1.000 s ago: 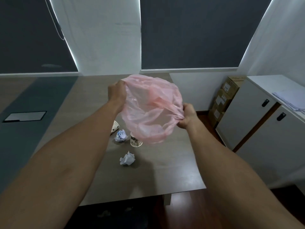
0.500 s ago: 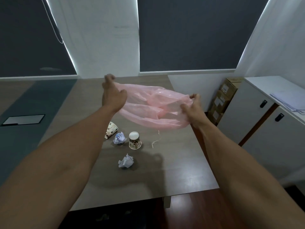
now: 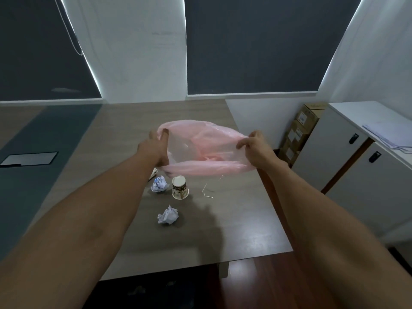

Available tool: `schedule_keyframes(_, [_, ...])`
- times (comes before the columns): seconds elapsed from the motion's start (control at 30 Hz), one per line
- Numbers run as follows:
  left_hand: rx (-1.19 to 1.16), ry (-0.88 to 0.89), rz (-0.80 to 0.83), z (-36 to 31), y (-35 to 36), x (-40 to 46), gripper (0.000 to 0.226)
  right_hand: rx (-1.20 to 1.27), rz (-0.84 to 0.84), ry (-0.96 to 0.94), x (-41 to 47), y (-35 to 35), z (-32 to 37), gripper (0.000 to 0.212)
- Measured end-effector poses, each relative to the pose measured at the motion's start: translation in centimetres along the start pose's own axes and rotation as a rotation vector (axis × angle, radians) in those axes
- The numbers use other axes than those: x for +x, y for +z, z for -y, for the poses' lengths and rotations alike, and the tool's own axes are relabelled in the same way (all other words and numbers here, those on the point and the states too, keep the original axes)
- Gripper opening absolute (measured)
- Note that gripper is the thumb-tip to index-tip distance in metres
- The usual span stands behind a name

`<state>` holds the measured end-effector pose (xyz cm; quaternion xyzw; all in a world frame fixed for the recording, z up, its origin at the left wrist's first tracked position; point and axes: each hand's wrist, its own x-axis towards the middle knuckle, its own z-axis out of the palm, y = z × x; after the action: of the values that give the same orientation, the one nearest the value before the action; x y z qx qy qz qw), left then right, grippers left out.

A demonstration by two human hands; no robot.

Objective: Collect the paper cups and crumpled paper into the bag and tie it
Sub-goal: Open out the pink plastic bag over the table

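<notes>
Pink bag point(image 3: 200, 150), thin and see-through, hangs in the air above the far part of the table point(image 3: 234, 237), stretched wide between two hands so its mouth is open. The left hand point(image 3: 156, 150) grips the left edge of the bag, with its fingers curled into the plastic. The right hand point(image 3: 256, 146) pinches the right edge between thumb and fingers. Down on the table, under and just in front of the bag, stands a paper cup point(image 3: 180, 187) turned upside down, with a brown pattern on its side. Just to its left lies a ball of crumpled paper point(image 3: 159, 185) with blue marks on it. A second paper cup point(image 3: 153, 173) peeks out behind the left wrist, mostly hidden. Another crumpled paper ball point(image 3: 168, 215) sits nearer the person, apart from the rest. A thin white string point(image 3: 207, 192) lies on the table to the right of the upside-down cup. To the right of the table are white cabinets point(image 3: 347, 161) with loose papers point(image 3: 390, 134) on top, and brown cardboard boxes point(image 3: 301, 130) are stacked beside them against the wall.
</notes>
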<state>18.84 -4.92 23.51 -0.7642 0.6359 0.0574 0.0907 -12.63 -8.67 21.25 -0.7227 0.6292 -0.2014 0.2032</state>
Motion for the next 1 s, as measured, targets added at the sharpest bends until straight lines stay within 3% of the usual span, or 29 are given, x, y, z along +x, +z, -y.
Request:
schedule_keyframes(0.03, [0.022,-0.001,0.058,-0.1,0.1,0.0,0.149,-0.155,0.088,0.015,-0.3,0.2,-0.2,0.05])
schedule_keyframes(0.1, [0.05,0.006,0.179,-0.5,0.3,-0.1,0.157,-0.374,0.325,0.061,-0.7,0.3,-0.4,0.102])
schedule_keyframes(0.17, [0.027,0.016,0.158,-1.2,0.0,0.0,0.131,-0.454,0.459,0.074,-0.8,0.2,-0.1,0.129])
schedule_keyframes(0.2, [0.01,0.025,0.053,-1.6,-0.7,0.1,0.119,-0.428,0.383,0.05,-0.5,-0.2,0.5,0.125])
schedule_keyframes(0.23, [-0.015,0.047,-0.116,-2.0,-1.6,0.0,0.115,-0.372,0.192,-0.003,-0.1,-0.7,1.2,0.116])
schedule_keyframes(0.3, [-0.111,0.134,-0.548,-1.8,-3.1,0.8,0.111,-0.223,-0.426,-0.182,0.9,-1.5,2.2,0.096])
schedule_keyframes(0.33, [-0.128,0.165,-0.604,-1.4,-3.3,1.3,0.107,-0.227,-0.526,-0.217,1.4,-1.8,2.3,0.091])
schedule_keyframes(0.37, [-0.113,0.181,-0.48,-1.0,-2.7,1.6,0.102,-0.262,-0.375,-0.218,1.7,-1.6,1.8,0.091])
schedule_keyframes(0.43, [-0.016,0.093,-0.027,-0.2,0.2,2.3,0.09,-0.457,0.22,-0.055,1.9,0.9,0.0,0.095])
schedule_keyframes(0.47, [0.042,0.058,0.173,0.0,1.4,2.4,0.089,-0.54,0.38,0.016,1.6,1.8,-0.2,0.096])
schedule_keyframes(0.5, [0.056,0.052,0.278,0.2,2.0,2.3,0.094,-0.546,0.434,0.046,1.5,2.3,-0.3,0.099])
schedule_keyframes(0.6, [-0.056,0.017,0.272,1.4,1.0,2.2,0.12,-0.458,0.418,0.025,2.3,1.9,1.4,0.124])
schedule_keyframes(0.7, [-0.139,-0.023,0.23,3.6,-1.1,1.9,0.148,-0.405,0.38,0.059,3.5,1.3,3.1,0.132])
schedule_keyframes(0.77, [-0.194,-0.007,0.161,5.6,-1.3,1.8,0.142,-0.224,0.296,0.026,4.3,1.9,4.1,0.125])
schedule_keyframes(0.87, [-0.286,-0.058,0.104,9.7,-0.8,1.4,0.121,0.161,0.125,0.15,4.9,3.4,6.6,0.092])
schedule_keyframes(0.9, [-0.276,-0.084,0.104,11.3,-0.5,1.4,0.125,0.208,0.126,0.174,4.7,3.8,7.9,0.088])
schedule_keyframes(1.0, [-0.166,-0.155,0.12,15.5,-0.3,-0.3,0.149,-0.058,0.197,0.055,4.9,6.1,11.3,0.112])
